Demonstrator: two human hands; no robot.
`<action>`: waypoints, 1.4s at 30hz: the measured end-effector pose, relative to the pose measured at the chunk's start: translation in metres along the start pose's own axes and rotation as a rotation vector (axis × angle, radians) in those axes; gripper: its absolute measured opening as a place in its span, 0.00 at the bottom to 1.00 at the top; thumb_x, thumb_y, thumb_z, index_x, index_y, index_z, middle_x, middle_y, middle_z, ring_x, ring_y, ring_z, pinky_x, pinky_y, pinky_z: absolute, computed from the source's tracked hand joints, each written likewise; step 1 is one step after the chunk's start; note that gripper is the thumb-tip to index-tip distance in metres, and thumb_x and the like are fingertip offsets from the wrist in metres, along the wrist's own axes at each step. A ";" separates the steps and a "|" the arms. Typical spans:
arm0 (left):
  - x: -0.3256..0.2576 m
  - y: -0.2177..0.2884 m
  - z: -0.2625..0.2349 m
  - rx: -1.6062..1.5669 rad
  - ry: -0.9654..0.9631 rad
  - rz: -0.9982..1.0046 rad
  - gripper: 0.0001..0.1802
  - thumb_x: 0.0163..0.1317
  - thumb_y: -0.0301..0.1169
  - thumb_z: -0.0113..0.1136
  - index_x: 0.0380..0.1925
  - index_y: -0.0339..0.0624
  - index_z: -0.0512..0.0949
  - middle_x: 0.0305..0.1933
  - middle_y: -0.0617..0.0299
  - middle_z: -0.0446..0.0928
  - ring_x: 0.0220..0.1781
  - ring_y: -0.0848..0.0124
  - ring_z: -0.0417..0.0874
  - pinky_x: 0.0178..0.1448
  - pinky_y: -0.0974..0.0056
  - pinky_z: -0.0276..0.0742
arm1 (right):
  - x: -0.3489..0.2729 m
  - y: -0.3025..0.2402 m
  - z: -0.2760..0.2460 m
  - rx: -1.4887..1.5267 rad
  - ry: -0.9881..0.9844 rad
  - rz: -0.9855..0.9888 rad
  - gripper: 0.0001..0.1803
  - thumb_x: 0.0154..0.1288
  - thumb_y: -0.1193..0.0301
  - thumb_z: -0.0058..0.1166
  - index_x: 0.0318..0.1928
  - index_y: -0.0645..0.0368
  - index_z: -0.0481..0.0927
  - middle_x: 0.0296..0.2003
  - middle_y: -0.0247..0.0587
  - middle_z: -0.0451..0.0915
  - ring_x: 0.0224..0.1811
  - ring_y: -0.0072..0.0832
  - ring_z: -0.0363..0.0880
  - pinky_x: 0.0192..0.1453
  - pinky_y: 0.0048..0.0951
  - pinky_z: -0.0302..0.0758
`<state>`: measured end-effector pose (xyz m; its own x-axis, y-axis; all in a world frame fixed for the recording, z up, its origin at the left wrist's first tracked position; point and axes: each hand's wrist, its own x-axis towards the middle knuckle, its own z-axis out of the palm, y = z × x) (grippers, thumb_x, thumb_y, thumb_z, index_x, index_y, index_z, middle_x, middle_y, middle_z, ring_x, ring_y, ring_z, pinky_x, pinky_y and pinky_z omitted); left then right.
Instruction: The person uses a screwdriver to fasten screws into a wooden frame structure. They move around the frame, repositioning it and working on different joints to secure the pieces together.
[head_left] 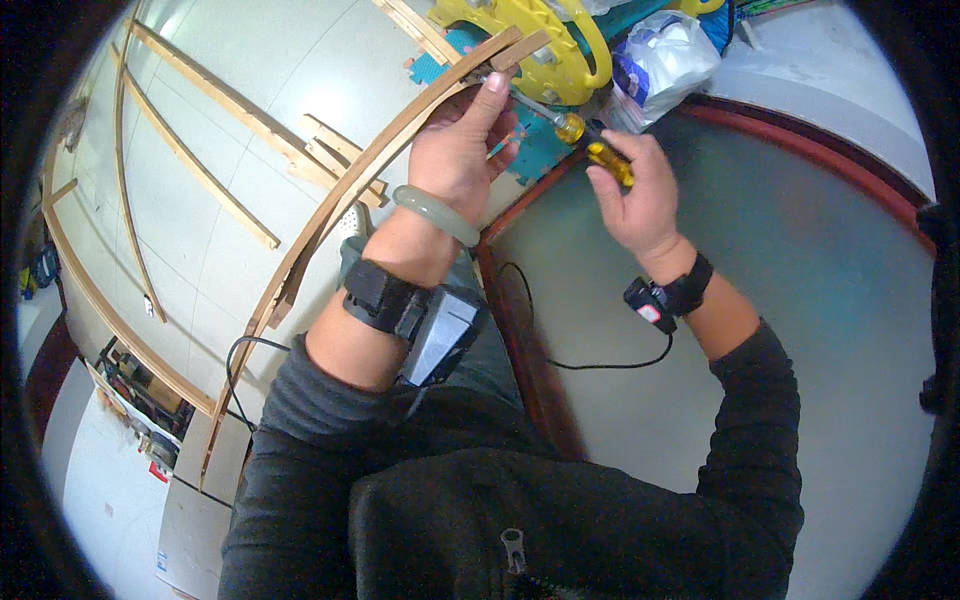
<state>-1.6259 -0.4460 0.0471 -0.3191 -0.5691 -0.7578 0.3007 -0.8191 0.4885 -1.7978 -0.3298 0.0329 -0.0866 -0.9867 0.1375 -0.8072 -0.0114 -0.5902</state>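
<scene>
My right hand is closed around the yellow-and-black handle of a screwdriver. Its metal shaft points up and left, toward the end of a long wooden frame. Beneath that end, my left hand grips the wood, with the thumb against it near the screwdriver's tip. A short wooden block sits at the frame's end. Whatever the tip meets is hidden by the thumb and the wood.
Loose wooden strips lie on the pale tiled floor at left. A red-edged glass-topped table stands at right. Beyond my hands are a yellow plastic item, a white plastic bag and teal foam matting. Black cables hang by both arms.
</scene>
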 end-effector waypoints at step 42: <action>0.001 -0.015 0.003 -0.111 0.000 0.129 0.08 0.63 0.38 0.53 0.39 0.52 0.75 0.41 0.70 0.77 0.42 0.76 0.74 0.45 0.65 0.71 | 0.004 0.018 0.009 0.594 -0.263 0.508 0.16 0.54 0.71 0.60 0.39 0.56 0.67 0.28 0.30 0.66 0.28 0.22 0.66 0.33 0.25 0.68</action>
<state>-1.6330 -0.4343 0.0407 -0.2712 -0.6687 -0.6923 0.4364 -0.7266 0.5307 -1.8077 -0.3356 0.0159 -0.1587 -0.8996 -0.4069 -0.2571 0.4356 -0.8626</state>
